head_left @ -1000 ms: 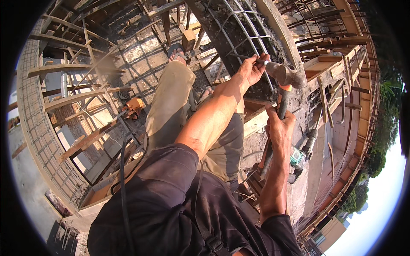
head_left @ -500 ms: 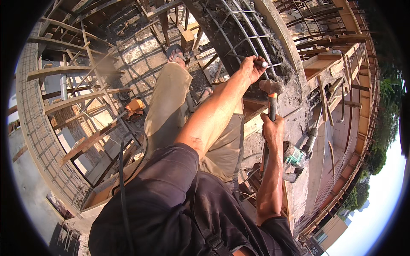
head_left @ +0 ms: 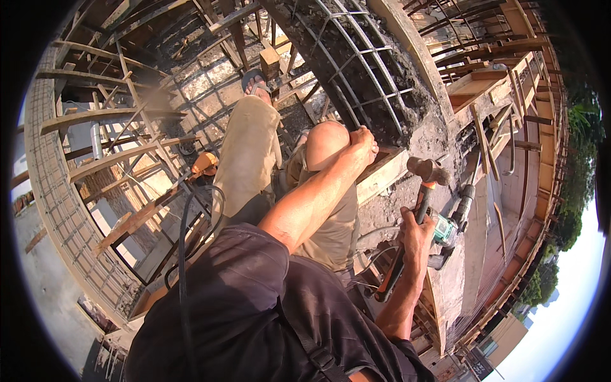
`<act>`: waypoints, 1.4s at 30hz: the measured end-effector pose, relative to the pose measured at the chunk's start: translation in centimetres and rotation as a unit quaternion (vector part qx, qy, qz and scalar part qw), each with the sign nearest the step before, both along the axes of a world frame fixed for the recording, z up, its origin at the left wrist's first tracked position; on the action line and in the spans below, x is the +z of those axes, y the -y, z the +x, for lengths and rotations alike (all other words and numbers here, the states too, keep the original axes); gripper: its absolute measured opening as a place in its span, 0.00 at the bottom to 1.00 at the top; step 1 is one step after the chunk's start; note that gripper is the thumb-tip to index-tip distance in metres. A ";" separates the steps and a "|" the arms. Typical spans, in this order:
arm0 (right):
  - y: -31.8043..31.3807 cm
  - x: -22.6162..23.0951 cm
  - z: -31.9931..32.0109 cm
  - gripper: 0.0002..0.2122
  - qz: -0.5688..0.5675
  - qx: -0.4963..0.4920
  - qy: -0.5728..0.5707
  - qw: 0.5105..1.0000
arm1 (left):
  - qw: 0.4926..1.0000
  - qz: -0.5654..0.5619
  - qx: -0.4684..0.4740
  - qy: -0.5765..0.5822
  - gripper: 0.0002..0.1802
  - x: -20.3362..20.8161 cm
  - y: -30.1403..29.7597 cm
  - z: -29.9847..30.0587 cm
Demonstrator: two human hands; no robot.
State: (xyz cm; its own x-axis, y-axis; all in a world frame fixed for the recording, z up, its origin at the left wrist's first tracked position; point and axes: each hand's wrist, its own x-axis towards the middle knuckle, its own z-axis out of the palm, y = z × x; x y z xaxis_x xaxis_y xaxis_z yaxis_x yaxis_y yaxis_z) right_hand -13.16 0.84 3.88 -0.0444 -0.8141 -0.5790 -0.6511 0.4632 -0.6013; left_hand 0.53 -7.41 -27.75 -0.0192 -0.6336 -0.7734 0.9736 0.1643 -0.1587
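Note:
My right hand (head_left: 417, 234) is wrapped round the handle of a hammer (head_left: 428, 170). Its heavy rusty head points up and away from me, above rough concrete. The dark handle runs down past my wrist. My left hand (head_left: 363, 145) is closed beside my bare knee, near the lower end of the rebar cage (head_left: 366, 60). What its fingers hold is hidden. A wooden form board (head_left: 385, 175) lies just below that hand. Close to my right hand, a green and white power drill (head_left: 444, 230) rests on the concrete.
Chipped concrete (head_left: 433, 137) surrounds the exposed rebar. On the left are timber props (head_left: 105, 121) and a long rebar mesh (head_left: 70, 223) over a drop. A black cable (head_left: 182, 254) loops by my left side. An orange tool (head_left: 203, 163) sits lower down.
My left hand has come down toward my knee from the rebar, and the metal rod it held is no longer clearly visible. My right hand has lowered the hammer slightly to the right.

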 end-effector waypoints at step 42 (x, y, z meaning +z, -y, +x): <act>2.2 0.3 7.7 0.15 -0.125 0.147 -0.048 0.980 | 0.995 -0.088 0.047 -0.018 0.18 11.0 5.0 7.9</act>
